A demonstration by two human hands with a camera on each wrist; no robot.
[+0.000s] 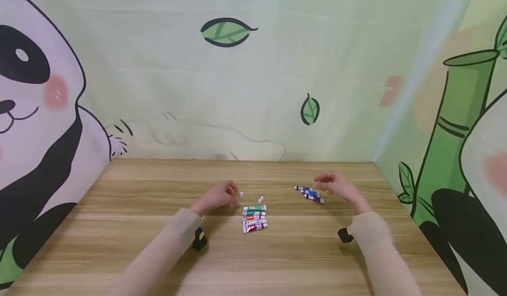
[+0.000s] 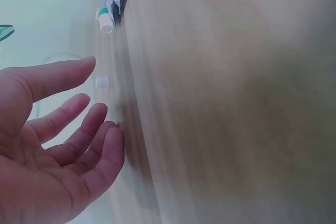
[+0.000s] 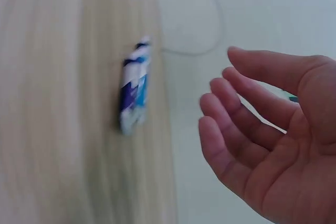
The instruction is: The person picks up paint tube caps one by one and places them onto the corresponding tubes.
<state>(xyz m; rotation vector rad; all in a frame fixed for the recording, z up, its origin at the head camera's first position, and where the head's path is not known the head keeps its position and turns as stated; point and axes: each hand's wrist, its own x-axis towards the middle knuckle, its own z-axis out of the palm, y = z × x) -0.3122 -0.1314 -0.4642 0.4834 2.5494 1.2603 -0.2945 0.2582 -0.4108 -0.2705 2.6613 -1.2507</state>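
Observation:
Several small paint tubes [image 1: 255, 217] with green, red and dark red labels lie side by side in a column at mid-table. Left of them, my left hand [image 1: 218, 194] is over the table with relaxed fingers and nothing in its grasp. A small white cap [image 2: 102, 82] lies just beyond its fingertips. To the right, three blue and purple paint tubes [image 1: 310, 194] lie close together at a slant. My right hand [image 1: 336, 185] hovers beside their far end, fingers loosely bent and holding nothing; in the right wrist view, it is apart from those tubes [image 3: 135, 86].
More small white caps [image 1: 260, 199] lie behind the column of tubes. The wooden table [image 1: 158, 186] meets a printed cloth backdrop [image 1: 178, 89] at its far edge. Black wrist cameras [image 1: 200, 238] are worn at both sleeves.

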